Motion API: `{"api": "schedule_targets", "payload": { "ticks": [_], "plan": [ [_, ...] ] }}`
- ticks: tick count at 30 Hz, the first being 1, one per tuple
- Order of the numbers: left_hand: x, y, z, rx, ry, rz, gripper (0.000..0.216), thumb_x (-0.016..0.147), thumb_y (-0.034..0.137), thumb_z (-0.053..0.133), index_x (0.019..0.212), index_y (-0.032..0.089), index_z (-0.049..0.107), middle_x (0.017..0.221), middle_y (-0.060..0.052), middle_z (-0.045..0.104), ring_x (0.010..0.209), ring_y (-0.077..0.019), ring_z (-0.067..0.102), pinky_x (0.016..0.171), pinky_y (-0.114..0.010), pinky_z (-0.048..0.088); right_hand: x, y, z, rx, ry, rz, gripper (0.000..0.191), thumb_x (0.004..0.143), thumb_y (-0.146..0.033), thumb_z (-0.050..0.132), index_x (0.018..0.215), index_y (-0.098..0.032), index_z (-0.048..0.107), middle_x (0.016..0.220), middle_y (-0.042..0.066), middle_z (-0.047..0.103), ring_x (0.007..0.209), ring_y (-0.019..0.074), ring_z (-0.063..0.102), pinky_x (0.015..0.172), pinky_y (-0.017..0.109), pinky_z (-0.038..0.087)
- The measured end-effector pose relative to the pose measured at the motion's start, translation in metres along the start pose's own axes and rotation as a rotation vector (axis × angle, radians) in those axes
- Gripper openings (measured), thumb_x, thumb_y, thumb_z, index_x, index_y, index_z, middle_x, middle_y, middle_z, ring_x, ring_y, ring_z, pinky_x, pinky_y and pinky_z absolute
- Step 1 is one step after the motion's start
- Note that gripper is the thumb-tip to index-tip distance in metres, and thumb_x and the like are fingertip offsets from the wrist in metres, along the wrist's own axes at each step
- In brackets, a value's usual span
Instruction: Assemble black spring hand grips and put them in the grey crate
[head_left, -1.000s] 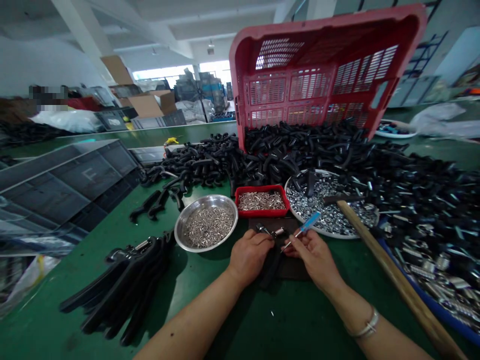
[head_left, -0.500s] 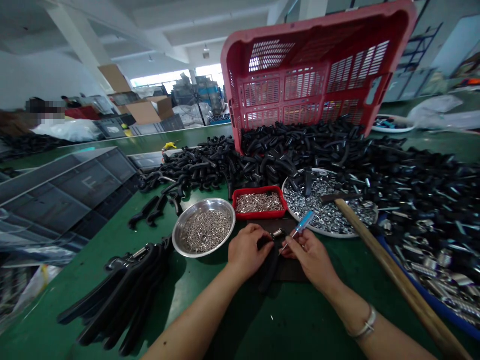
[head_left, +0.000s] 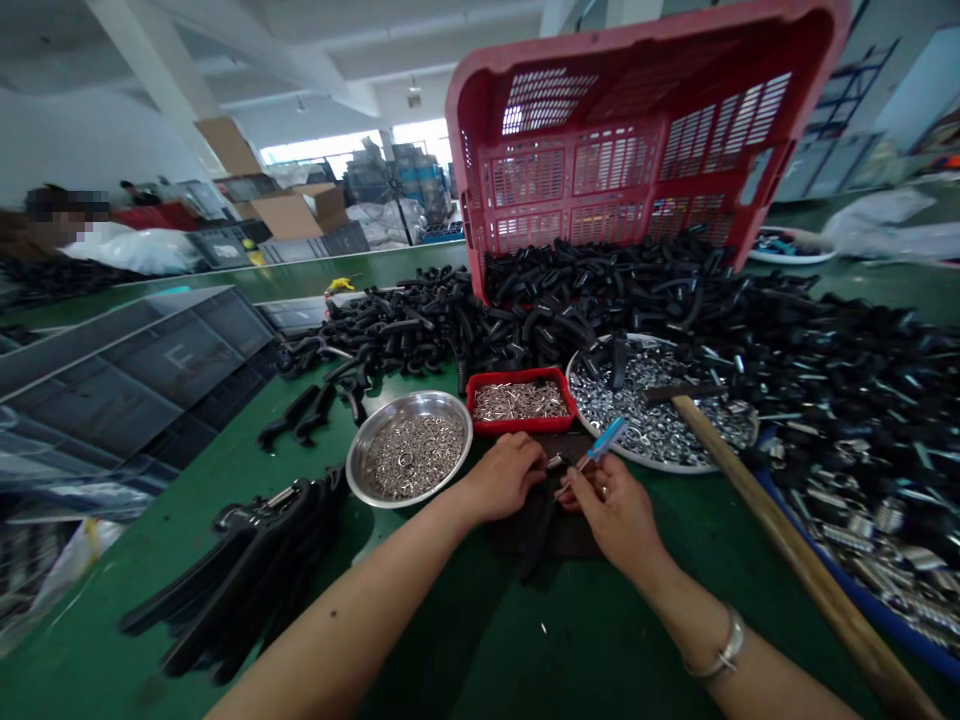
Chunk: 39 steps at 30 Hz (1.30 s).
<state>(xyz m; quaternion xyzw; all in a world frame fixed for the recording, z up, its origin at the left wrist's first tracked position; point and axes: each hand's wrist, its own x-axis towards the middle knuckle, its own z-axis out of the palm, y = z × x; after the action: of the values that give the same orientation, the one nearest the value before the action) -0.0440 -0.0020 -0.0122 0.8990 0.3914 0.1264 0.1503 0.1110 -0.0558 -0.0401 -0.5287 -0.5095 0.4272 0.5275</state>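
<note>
My left hand (head_left: 504,478) is closed with curled fingers at the upper end of a black curved handle (head_left: 537,545); its fingertips are partly hidden. A small metal spring (head_left: 556,461) shows at that end, between my hands. Pinched in my right hand (head_left: 621,510) is a screwdriver (head_left: 604,440) with a blue clear grip, its thin shaft slanting down to the left at the handle. The handle lies over a dark mat (head_left: 583,545) on the green table. Just beyond my hands sits a red tray (head_left: 525,428) of small metal pins.
A steel bowl (head_left: 360,485) of small rings stands left; a white plate (head_left: 667,464) of metal parts stands right. A hammer (head_left: 780,520) lies alongside my right arm. Finished-looking black handles (head_left: 247,580) are stacked left. A red crate (head_left: 637,50) tips out black parts behind.
My left hand has shifted slightly up, its forearm lying flatter, with the fingers near the spring end. The screwdriver's tip has moved slightly left and up. At far left, a person's head has risen into view.
</note>
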Motion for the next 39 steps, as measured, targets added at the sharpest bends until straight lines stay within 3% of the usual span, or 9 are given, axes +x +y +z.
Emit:
{"api": "schedule_targets", "payload": {
  "ticks": [6, 16, 20, 25, 31, 34, 39],
  "plan": [
    [0.008, -0.011, -0.008, -0.031, -0.108, 0.161, 0.009, 0.081, 0.020, 0.049, 0.087, 0.014, 0.053, 0.092, -0.006, 0.052, 0.089, -0.0170, 0.048, 0.082, -0.029, 0.040, 0.002, -0.002, 0.002, 0.015, 0.020, 0.035, 0.034, 0.070, -0.046, 0.058, 0.084, -0.019, 0.043, 0.068, 0.001, 0.060, 0.057, 0.0175, 0.063, 0.051, 0.030, 0.055],
    [0.002, -0.012, -0.021, -0.033, -0.094, 0.322, 0.014, 0.080, 0.020, 0.051, 0.090, 0.013, 0.055, 0.114, -0.011, 0.046, 0.107, -0.0170, 0.044, 0.092, -0.028, 0.037, 0.001, 0.000, 0.001, 0.002, 0.024, 0.030, 0.031, 0.072, -0.045, 0.057, 0.083, -0.021, 0.043, 0.069, 0.002, 0.061, 0.060, 0.0191, 0.064, 0.053, 0.032, 0.056],
    [-0.022, 0.001, -0.020, 0.106, -0.022, 0.214, 0.027, 0.076, 0.029, 0.058, 0.100, 0.018, 0.055, 0.118, -0.008, 0.047, 0.107, -0.0199, 0.043, 0.092, -0.033, 0.038, 0.002, -0.002, 0.002, 0.009, 0.010, 0.028, 0.030, 0.073, -0.047, 0.056, 0.084, -0.022, 0.042, 0.071, 0.004, 0.062, 0.062, 0.0208, 0.064, 0.053, 0.034, 0.056],
    [-0.050, 0.018, 0.007, 0.358, 0.147, -0.050, 0.025, 0.084, 0.025, 0.046, 0.107, 0.024, 0.054, 0.104, -0.004, 0.056, 0.087, -0.0186, 0.047, 0.072, -0.030, 0.044, -0.001, -0.003, 0.002, -0.018, -0.003, -0.011, 0.029, 0.073, -0.047, 0.056, 0.083, -0.022, 0.044, 0.073, 0.004, 0.063, 0.065, 0.0212, 0.064, 0.056, 0.034, 0.054],
    [-0.055, 0.008, 0.029, 0.341, 0.292, -0.023, 0.028, 0.088, 0.022, 0.037, 0.110, 0.023, 0.055, 0.104, -0.004, 0.057, 0.079, -0.0160, 0.045, 0.068, -0.028, 0.043, 0.005, -0.004, 0.004, -0.151, 0.020, -0.173, 0.023, 0.077, -0.040, 0.054, 0.088, -0.021, 0.048, 0.082, 0.006, 0.063, 0.076, 0.0205, 0.063, 0.066, 0.033, 0.052],
    [-0.055, 0.004, 0.031, 0.255, 0.343, -0.023, 0.027, 0.088, 0.024, 0.039, 0.107, 0.023, 0.058, 0.102, -0.005, 0.058, 0.080, -0.0156, 0.045, 0.068, -0.027, 0.043, 0.010, -0.005, 0.008, -0.167, -0.044, -0.177, 0.021, 0.078, -0.039, 0.053, 0.087, -0.021, 0.047, 0.081, 0.007, 0.063, 0.074, 0.0202, 0.063, 0.065, 0.033, 0.052],
    [-0.056, 0.003, 0.033, 0.169, 0.399, -0.038, 0.026, 0.087, 0.026, 0.039, 0.104, 0.023, 0.060, 0.099, -0.005, 0.059, 0.080, -0.0157, 0.046, 0.068, -0.027, 0.043, 0.011, -0.004, 0.011, -0.203, -0.033, -0.181, 0.020, 0.078, -0.040, 0.052, 0.087, -0.022, 0.046, 0.080, 0.006, 0.063, 0.072, 0.0210, 0.063, 0.062, 0.033, 0.052]
  ]
}}
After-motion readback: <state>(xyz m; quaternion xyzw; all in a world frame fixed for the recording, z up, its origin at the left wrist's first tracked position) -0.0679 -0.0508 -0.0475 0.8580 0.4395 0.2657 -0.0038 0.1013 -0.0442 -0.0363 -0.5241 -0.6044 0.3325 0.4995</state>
